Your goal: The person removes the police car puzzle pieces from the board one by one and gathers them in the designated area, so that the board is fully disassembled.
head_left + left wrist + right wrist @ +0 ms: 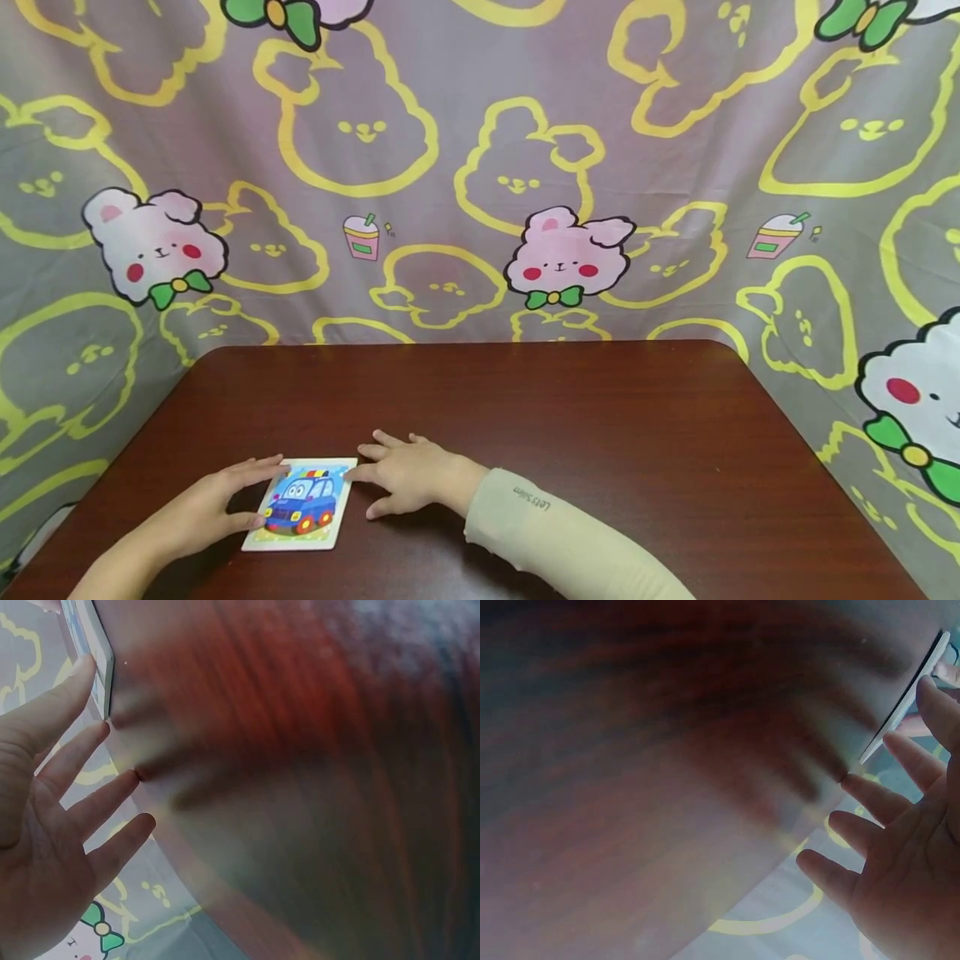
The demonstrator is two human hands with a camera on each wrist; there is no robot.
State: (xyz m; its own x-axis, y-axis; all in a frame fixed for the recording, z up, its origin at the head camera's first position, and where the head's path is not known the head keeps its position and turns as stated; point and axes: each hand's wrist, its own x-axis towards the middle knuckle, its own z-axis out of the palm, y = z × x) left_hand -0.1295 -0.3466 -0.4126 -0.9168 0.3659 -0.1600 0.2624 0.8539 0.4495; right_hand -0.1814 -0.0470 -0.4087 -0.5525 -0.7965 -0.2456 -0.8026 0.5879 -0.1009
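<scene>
The person's left hand [208,507], fingers extended, touches the car picture [303,508]; the right hand [407,475], fingers splayed, perhaps touches its edge.

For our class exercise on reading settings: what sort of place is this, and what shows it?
Probably a screened-off tabletop workspace, though the wider room is hidden. The clues: a dark reddish-brown table, cartoon-print fabric beyond its far edge and sides, and a car picture lying on it.

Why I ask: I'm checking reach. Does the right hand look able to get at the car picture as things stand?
Very likely yes: the right hand is at the right edge of the car picture, with nothing visible in the way. The left hand is at the opposite side.
</scene>
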